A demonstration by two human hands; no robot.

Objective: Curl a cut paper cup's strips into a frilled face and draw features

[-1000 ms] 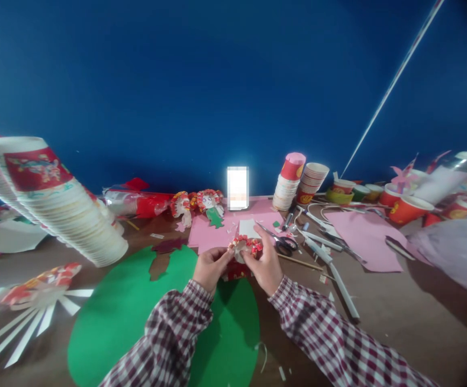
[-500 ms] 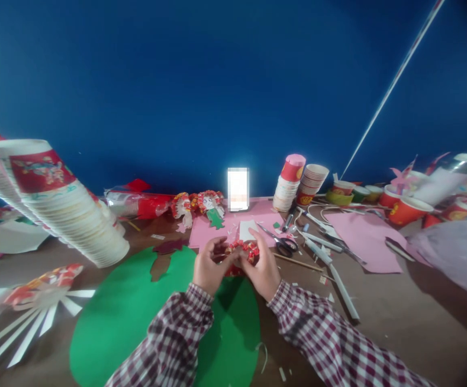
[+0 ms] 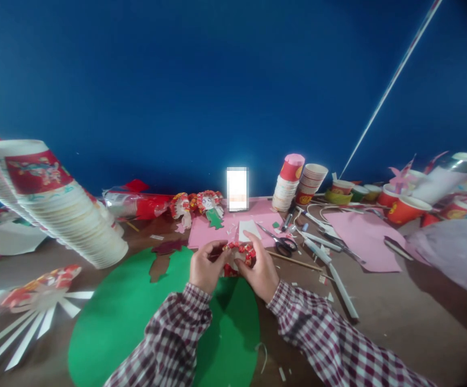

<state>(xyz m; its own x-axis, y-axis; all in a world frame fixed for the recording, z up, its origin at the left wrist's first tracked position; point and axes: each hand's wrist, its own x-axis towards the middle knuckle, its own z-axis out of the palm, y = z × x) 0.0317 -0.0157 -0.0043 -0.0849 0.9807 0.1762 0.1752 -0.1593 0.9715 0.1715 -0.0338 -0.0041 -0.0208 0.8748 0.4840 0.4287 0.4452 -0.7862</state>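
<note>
Between my hands is a small red-and-white paper piece [image 3: 232, 263] with a curled, patterned rim. My left hand [image 3: 208, 267] pinches its left side with thumb and fingers. On its right side, my right hand [image 3: 260, 269] holds it, the thumb at the pale middle and the index finger raised along the far edge. A large green paper sheet [image 3: 132, 317] lies beneath. Just beyond the hands are a white card [image 3: 249, 230] on pink paper [image 3: 201, 235] and black-handled scissors [image 3: 285, 246].
Tall stacks of paper cups [image 3: 76, 215] lean at the left. Cut paper figures [image 3: 210, 208] stand at the back near short cup stacks [image 3: 287, 185]. A glue gun [image 3: 322, 252] lies right of the scissors. A fringed cup [image 3: 43, 295] sits front left.
My left hand has shifted slightly left, and the gap between my hands is wider. More of the paper piece's pale middle shows.
</note>
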